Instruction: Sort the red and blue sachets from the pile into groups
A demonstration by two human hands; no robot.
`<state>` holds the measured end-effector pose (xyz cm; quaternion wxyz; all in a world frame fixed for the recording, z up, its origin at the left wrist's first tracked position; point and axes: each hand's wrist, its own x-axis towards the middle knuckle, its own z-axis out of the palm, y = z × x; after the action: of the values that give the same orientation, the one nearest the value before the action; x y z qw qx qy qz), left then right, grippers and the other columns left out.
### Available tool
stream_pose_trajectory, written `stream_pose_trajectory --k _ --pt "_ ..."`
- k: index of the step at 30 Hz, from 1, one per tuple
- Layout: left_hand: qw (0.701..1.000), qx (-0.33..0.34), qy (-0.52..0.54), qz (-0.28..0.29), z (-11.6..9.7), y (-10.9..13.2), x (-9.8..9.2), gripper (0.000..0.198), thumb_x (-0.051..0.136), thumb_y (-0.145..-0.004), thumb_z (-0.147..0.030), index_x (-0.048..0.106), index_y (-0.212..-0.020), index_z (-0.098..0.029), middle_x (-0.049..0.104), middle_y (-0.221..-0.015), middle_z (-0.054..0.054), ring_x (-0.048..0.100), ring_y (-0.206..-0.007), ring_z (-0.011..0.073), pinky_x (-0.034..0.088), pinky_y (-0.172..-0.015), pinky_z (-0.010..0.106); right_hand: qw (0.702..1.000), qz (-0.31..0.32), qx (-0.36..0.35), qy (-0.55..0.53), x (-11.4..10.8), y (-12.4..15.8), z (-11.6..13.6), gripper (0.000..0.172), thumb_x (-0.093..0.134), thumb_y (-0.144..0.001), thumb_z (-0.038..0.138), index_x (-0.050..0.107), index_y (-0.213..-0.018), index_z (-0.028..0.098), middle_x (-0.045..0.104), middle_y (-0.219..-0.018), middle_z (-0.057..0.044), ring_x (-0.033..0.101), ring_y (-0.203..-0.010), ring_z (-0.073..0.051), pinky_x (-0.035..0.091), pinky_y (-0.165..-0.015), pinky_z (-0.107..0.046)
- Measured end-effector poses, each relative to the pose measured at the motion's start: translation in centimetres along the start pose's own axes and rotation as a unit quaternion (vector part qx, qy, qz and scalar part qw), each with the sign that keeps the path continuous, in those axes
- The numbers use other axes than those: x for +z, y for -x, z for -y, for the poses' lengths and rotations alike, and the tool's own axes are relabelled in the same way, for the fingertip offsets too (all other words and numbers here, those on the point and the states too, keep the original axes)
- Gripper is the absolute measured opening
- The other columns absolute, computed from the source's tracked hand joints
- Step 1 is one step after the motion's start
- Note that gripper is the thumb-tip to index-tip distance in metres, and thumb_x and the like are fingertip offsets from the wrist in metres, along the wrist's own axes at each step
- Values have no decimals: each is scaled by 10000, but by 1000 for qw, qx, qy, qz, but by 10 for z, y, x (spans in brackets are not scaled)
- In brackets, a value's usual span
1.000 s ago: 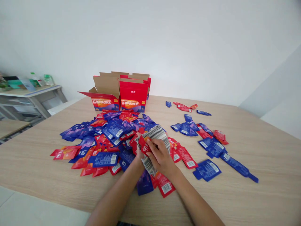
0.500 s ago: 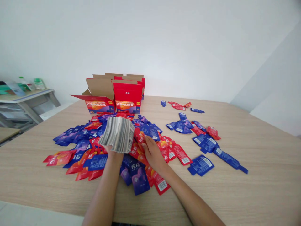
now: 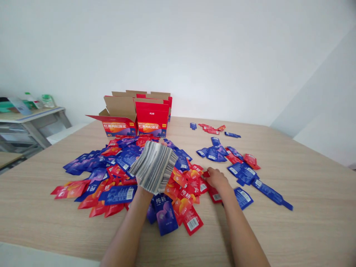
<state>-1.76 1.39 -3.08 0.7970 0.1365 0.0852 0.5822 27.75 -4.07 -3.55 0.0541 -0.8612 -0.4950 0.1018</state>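
Observation:
My left hand (image 3: 141,187) holds a folded, grey-striped cloth (image 3: 154,167) over the middle of a pile of pouches. The cloth hides most of its fingers. To the right, my right hand (image 3: 219,181) has its fingers curled at a red pouch (image 3: 214,195) with a barcode, lying at the pile's right edge. The hand covers part of that pouch. Between the two hands lie red-and-orange pouches (image 3: 183,200). A dark blue pouch (image 3: 165,217) and another red pouch (image 3: 193,221) lie nearest me.
Open red cartons (image 3: 152,118) with raised flaps stand behind the pile. Blue pouches (image 3: 217,152) and a long blue strip-like pouch (image 3: 271,192) are scattered to the right on the wooden table (image 3: 308,207). A side desk (image 3: 33,115) with bottles stands far left.
My right hand has left the red pouch beside the cloth and moved right to the barcoded red pouch. My left hand has shifted the cloth slightly right and tilted it.

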Motion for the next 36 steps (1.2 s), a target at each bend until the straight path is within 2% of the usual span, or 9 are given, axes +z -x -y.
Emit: stream_pose_trajectory --k 4,10,14,17,20,24,28,31,36 --pt "996 -86 21 -10 14 5 19 522 288 -1016 -473 659 -1291 -230 771 -898 53 708 -739 214 564 -907 393 998 -59 -14 -32 -3 -5 -8 150 652 -828 195 726 -949 147 709 -1010 -162 687 -964 -269 469 -768 -309" --pt "992 -120 34 -12 24 13 46 596 341 -989 -592 699 -1231 -181 731 -718 55 715 -708 243 557 -915 434 955 -259 -56 -131 -26 0 -5 328 375 -1003 300 615 -1156 137 656 -1062 -171 624 -1003 -288 468 -812 -380" --pt "991 -110 18 -80 27 16 47 594 363 -982 -590 734 -1125 -149 708 -651 70 724 -746 286 559 -903 479 800 -352 -164 -458 -29 16 26 348 458 -978 515 586 -1027 196 637 -890 -45 601 -801 -204 480 -726 -325" --pt "988 -119 9 -93 36 15 46 535 448 -957 -582 751 -1000 -142 745 -749 93 724 -768 281 570 -862 457 718 -252 -172 -625 -21 39 61 401 568 -916 595 566 -1061 221 583 -784 22 547 -653 -153 450 -608 -270" --pt "984 -161 -15 -73 51 13 47 530 479 -936 -600 747 -883 -146 761 -841 115 719 -793 286 569 -845 457 723 -183 -193 -638 -8 61 89 417 704 -842 532 551 -1074 222 560 -778 42 515 -632 -134 446 -592 -254" --pt "986 -143 -35 -80 67 12 51 454 573 -901 -561 678 -668 -185 689 -664 47 679 -689 243 576 -822 428 764 -251 -205 -558 2 75 102 295 718 -848 467 555 -906 228 562 -797 25 539 -692 -157 494 -674 -300" --pt "983 -156 -35 -86 70 11 51 537 557 -921 -559 589 -532 -190 607 -559 18 557 -511 156 570 -742 351 805 -292 -309 -413 3 77 99 228 608 -952 406 678 -822 232 628 -983 -61 608 -935 -221 513 -869 -393" --pt "983 -149 -19 -108 64 7 48 595 453 -966 -575 613 -556 -176 599 -553 24 545 -492 147 561 -730 328 814 -268 -404 -320 1 79 96 271 509 -1008 362 742 -1070 237 622 -1211 -106 588 -1114 -255 475 -992 -464" --pt "987 -92 -8 -130 37 1 43 583 430 -955 -605 682 -673 -161 675 -632 60 634 -585 192 565 -767 336 805 -188 -529 -193 0 85 97 417 479 -1019 301 564 -1427 303 421 -1571 -95 424 -1394 -303 344 -1133 -568"
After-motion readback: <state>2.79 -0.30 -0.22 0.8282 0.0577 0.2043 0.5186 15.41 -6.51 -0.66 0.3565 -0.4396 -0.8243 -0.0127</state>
